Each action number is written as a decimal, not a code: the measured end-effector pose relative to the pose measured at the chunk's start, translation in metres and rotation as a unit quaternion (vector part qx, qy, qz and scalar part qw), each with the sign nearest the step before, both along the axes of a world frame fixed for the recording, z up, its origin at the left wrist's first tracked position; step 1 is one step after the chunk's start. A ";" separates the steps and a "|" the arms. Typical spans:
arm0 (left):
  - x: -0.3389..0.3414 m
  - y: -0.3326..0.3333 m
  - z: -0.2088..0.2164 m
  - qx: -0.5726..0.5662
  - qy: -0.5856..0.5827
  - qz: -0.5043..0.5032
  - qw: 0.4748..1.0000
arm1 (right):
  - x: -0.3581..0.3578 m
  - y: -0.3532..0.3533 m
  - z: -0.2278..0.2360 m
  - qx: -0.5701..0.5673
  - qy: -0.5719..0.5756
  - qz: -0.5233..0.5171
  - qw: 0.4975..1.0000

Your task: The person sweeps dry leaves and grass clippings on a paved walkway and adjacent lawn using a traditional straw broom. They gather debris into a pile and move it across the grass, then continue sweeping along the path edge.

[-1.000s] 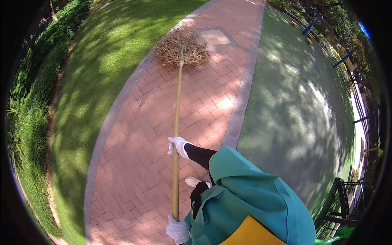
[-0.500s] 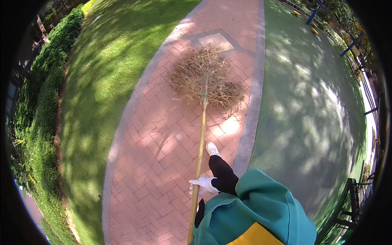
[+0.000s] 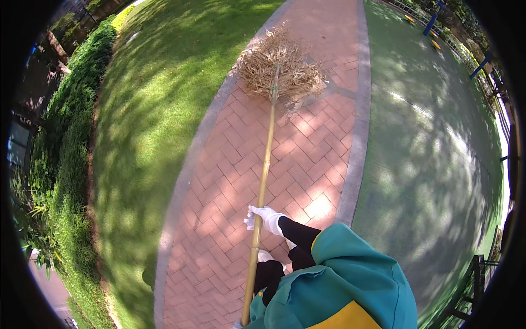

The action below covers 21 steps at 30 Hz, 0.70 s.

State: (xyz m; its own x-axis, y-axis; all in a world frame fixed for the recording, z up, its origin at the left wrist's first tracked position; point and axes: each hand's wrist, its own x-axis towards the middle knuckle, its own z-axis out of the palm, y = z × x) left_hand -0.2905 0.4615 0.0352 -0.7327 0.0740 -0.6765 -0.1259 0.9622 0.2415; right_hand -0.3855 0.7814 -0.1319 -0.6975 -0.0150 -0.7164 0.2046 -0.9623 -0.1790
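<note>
A long bamboo-handled broom (image 3: 267, 159) slants up from the lower edge, its bushy head of dry twigs (image 3: 282, 68) on the brick path near the left kerb. My right hand (image 3: 267, 218), in a white glove, is closed around the middle of the handle, with some fingers showing on its left side. At the bottom of the picture, a sliver of my left hand (image 3: 238, 324), also white-gloved, wraps the lower end of the handle; most of it is cut off. My sleeves are black under a teal garment with a yellow panel.
The red brick path (image 3: 230, 192) runs ahead between grey stone kerbs. Lawn (image 3: 148, 137) and a hedge (image 3: 66, 142) lie to the left. A green, shaded court surface (image 3: 422, 181) is on the right, with blue posts (image 3: 433, 21) far off. A dark metal frame (image 3: 475, 285) stands lower right.
The broom head has moved forward and slightly left, uncovering bricks behind it. My right hand has moved up and forward with the handle. The shoe that was ahead is now partly hidden beneath my arm.
</note>
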 end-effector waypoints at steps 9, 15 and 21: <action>-0.145 0.147 -0.068 0.039 0.027 -0.083 0.995 | -0.065 -0.002 -0.012 -0.137 -0.007 0.077 0.988; -0.324 0.228 -0.066 0.036 0.067 -0.167 0.983 | -0.262 0.184 -0.036 0.052 -0.012 -0.121 0.991; -0.476 0.134 -0.047 -0.094 0.100 -0.189 0.972 | -0.351 0.216 -0.003 -0.046 -0.001 -0.137 0.989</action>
State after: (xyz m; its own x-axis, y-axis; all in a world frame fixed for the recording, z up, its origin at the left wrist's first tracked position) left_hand -0.7662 0.5957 -0.0114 -0.7955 0.2518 -0.5511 0.2763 0.9602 0.0399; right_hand -0.7363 0.9978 -0.1352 -0.6823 0.1099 -0.7228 -0.0664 -0.9939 -0.0884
